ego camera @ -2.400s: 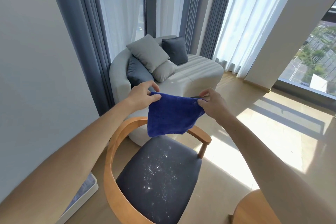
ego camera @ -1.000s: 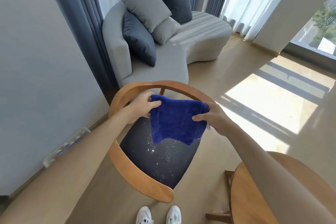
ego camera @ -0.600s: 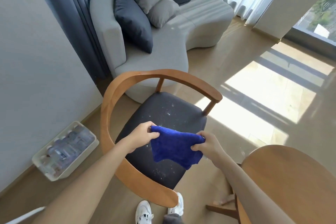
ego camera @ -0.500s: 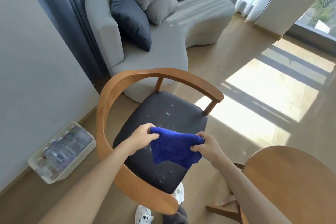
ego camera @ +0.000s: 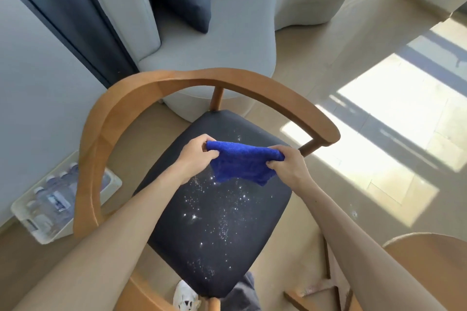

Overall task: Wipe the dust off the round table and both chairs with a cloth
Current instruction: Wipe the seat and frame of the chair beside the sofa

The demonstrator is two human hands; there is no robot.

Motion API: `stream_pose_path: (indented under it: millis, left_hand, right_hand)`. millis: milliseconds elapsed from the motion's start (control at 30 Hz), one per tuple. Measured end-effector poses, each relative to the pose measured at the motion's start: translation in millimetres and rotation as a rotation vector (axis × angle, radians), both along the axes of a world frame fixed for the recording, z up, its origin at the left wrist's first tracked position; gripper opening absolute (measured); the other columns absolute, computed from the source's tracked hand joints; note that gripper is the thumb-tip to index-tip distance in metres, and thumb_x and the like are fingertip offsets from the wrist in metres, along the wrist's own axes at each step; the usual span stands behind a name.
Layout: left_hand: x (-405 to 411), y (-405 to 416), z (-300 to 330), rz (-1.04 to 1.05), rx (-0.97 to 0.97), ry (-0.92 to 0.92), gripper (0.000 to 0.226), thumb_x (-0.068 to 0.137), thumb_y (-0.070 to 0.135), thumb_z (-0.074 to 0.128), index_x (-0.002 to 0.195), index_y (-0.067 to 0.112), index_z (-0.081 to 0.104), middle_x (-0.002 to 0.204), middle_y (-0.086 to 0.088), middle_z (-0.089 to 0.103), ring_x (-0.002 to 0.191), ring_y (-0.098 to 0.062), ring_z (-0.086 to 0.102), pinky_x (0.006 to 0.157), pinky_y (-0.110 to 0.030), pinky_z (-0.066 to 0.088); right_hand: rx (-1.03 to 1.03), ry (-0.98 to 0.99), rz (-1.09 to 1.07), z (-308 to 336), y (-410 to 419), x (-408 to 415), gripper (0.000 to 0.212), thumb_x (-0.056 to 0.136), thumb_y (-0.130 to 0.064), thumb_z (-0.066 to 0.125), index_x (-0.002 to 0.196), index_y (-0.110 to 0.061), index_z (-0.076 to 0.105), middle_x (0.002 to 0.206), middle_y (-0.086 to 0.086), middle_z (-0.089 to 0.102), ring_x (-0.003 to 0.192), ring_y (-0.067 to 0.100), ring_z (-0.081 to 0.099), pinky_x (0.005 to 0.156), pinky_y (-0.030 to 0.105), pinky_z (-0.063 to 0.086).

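Both of my hands have hold of the cloth (ego camera: 242, 163), so I judge I am at the start of the chair step: the cloth is readied over the seat but no wiping stroke shows yet. My left hand (ego camera: 195, 155) pinches the left end of the blue cloth between thumb and curled fingers, and my right hand (ego camera: 286, 168) pinches the right end the same way, knuckles toward me. Between them the cloth is pulled into a short band with its lower edge hanging loose, over the far half of the seat (ego camera: 214, 209). I cannot tell whether that hanging edge touches the seat or hangs just above it.

White specks of dust (ego camera: 217, 212) are scattered across the middle and near part of the dark seat, all nearer to me than the cloth. Judging from that, the next move calls for laying the cloth flat on the cushion and drawing it toward me through the speckled patch, pressing evenly so the dust is gathered and not flicked onto the floor.

My forearms reach forward and converge from the near left and near right, wrists roughly level above the seat. The wooden backrest (ego camera: 202, 81) curves round the far and left sides and also wants wiping. An edge of the round table (ego camera: 429, 260) shows at the near right, untouched by either hand.
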State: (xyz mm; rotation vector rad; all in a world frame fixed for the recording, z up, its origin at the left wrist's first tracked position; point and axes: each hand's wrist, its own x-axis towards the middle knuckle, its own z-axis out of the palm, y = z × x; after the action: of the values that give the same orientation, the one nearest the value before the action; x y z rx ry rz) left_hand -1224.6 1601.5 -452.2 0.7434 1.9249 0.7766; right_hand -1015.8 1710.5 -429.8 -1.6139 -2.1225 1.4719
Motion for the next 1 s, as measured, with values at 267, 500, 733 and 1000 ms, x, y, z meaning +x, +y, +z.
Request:
stream_pose_path:
  millis: [267,500,733,1000]
  left_hand:
    - [-33.7,88.4,-20.1,0.123,0.173,0.220,0.025,0.080,0.011,0.062,0.084,0.036,0.060,0.085,0.020,0.064,0.084,-0.002,0.058,0.071,-0.021,0.044]
    - [-30.9,59.6,-102.5,-0.185,0.036,0.481,0.023,0.082,0.000,0.062,0.101,0.014,0.063,0.106,0.005,0.061,0.105,-0.014,0.050,0.083,-0.013,0.029]
    - [-18.4,36.5,-141.2,-0.387,-0.129,0.471,0.033,0.081,-0.005,0.047,0.105,0.015,0.058,0.118,0.013,0.050,0.112,-0.011,0.042,0.093,-0.026,0.040]
    - [-37.4,52.9,-97.7,-0.138,0.123,0.570,0.028,0.078,-0.008,0.047,0.093,0.008,0.064,0.109,0.002,0.062,0.108,-0.018,0.050,0.090,-0.031,0.044]
  right_hand:
    - [0.244,0.031,0.014,-32.3,84.6,-42.9,0.033,0.080,-0.002,0.056,0.098,-0.025,0.071,0.091,-0.006,0.071,0.086,0.014,0.061,0.074,0.025,0.045]
    - [0.252,-0.100,0.299,-118.5,75.6,-37.8,0.043,0.078,0.004,0.057,0.112,-0.018,0.070,0.116,-0.004,0.068,0.112,0.016,0.059,0.095,0.018,0.034]
    - [0.331,-0.240,0.529,-162.3,51.4,-29.9,0.040,0.077,-0.008,0.057,0.114,-0.016,0.071,0.124,-0.007,0.058,0.126,0.016,0.044,0.109,0.016,0.013]
    - [0.544,-0.270,0.443,-169.4,49.2,-93.9,0.057,0.084,-0.051,0.061,0.136,-0.029,0.054,0.155,0.010,0.031,0.144,0.039,0.020,0.112,0.058,0.019]
